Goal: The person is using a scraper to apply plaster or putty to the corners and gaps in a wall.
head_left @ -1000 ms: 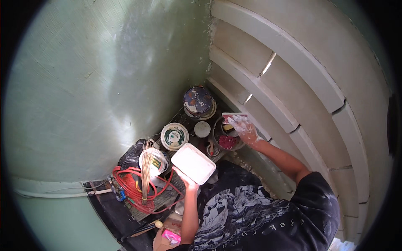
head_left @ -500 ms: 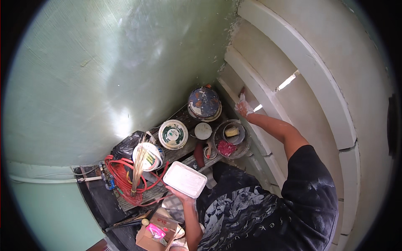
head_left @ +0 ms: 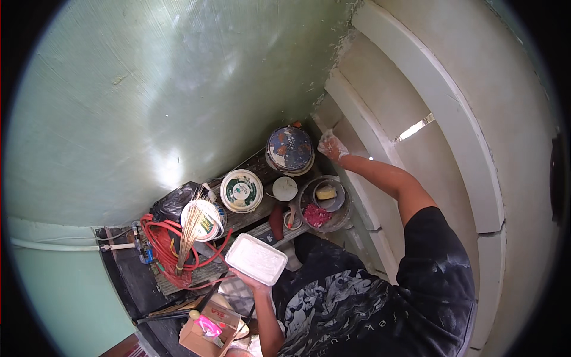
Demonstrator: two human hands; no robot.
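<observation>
Shallow white tray [head_left: 256,259], one, rectangular with rounded corners, held before your torso, a white, paste-like layer inside. Handling, by judgement: light and fairly stiff as a shell, weightier with its contents, slippery wherever the rim is smeared; best held as you have it, from below at the near long edge, kept level. Left hand [head_left: 251,279]: fingers under that edge, supporting the tray. Dark shirt [head_left: 437,279], yours, pale graphic and a line of light lettering across it. Brown carton [head_left: 191,341], to your left, dark print on a flap, pink packet [head_left: 208,326] in it. Red hose [head_left: 156,243], coiled, beside a bundle of thin sticks [head_left: 191,231]. White bucket [head_left: 207,224], lettering in green and yellow. Round tub [head_left: 242,191], lidded, green-and-white printed label. Grey basin [head_left: 345,219], ahead of you, containing a yellow sponge [head_left: 326,193] in a smaller bowl and a crimson cloth [head_left: 316,215]. Right hand [head_left: 332,147]: white-smeared, extended to the pale slatted wall [head_left: 419,169]; whether it grips anything, cannot be told. Dark-lidded pail [head_left: 289,147], paint-spattered, no legible marking. Green wall [head_left: 107,131], beyond.
</observation>
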